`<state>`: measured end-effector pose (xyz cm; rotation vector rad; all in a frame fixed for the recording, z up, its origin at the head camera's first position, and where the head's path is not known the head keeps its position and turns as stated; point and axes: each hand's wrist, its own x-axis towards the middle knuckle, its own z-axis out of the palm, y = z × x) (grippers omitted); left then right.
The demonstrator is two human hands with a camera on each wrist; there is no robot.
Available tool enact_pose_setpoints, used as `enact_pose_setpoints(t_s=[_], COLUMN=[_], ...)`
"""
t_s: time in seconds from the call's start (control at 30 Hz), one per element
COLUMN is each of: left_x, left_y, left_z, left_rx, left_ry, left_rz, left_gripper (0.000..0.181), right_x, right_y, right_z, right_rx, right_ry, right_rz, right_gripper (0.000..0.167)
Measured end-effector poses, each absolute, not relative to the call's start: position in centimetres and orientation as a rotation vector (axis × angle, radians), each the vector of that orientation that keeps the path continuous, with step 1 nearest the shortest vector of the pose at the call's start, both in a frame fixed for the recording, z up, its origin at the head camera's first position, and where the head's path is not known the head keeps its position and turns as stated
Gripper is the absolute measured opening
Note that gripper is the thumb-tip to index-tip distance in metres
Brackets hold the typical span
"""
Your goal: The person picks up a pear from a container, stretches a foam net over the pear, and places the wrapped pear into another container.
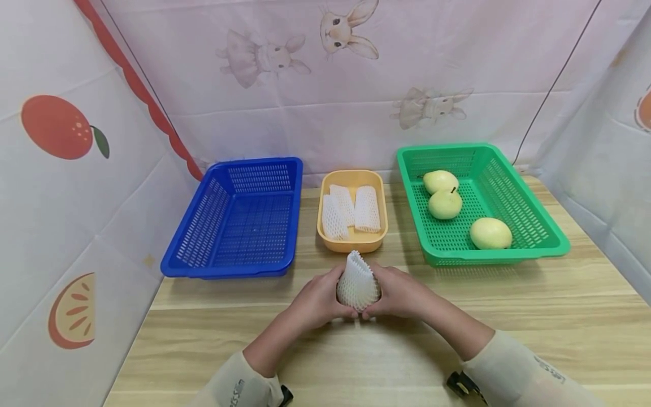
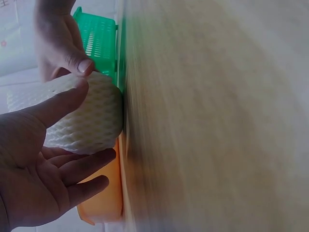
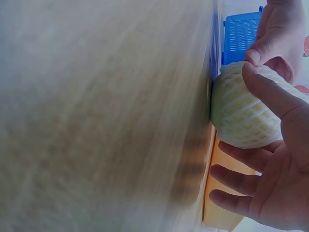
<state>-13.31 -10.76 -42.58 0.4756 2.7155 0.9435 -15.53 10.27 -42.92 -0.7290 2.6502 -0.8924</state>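
A pear in a white foam net sleeve [image 1: 357,287] stands on the wooden table, the sleeve's narrow end pointing up. My left hand [image 1: 317,298] holds it from the left side, and my right hand [image 1: 400,291] from the right. Both thumbs lie across the near side of the net, their tips close together. In the left wrist view the foam net [image 2: 91,118] covers most of the fruit, which touches the table. The right wrist view shows the pale green base of the pear [image 3: 217,108] below the net's edge.
Behind the hands, a yellow-orange tray [image 1: 351,246] holds several white foam net sleeves [image 1: 367,209]. A blue basket [image 1: 254,265] stands at the left. In the green basket [image 1: 529,226] at the right lie three pears [image 1: 490,233]. Printed curtains enclose the table's back and sides.
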Motion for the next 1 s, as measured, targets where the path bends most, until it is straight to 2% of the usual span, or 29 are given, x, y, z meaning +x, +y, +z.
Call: enact_pose_setpoints(t_s=[0.33, 0.73, 1.0], left_x=[-13.42, -13.36, -13.54], left_y=[-10.72, -10.74, -10.98], left_z=[-42.71, -43.13, -43.12], left_rx=[0.478, 0.478, 0.408], left_ry=[2.709, 2.72, 2.654], left_rz=[0.917, 0.941, 1.117], left_gripper=[0.094, 0.091, 0.086], right_x=[-15.66, -15.72, -15.67], right_y=[10.15, 10.03, 10.21], right_z=[-43.14, -43.53, -43.19], right_rx=[-0.755, -0.773, -0.737], right_ry=[2.631, 2.597, 2.496], right_rz=[-0.91, -0.975, -1.145], right_gripper=[0.084, 0.095, 0.088])
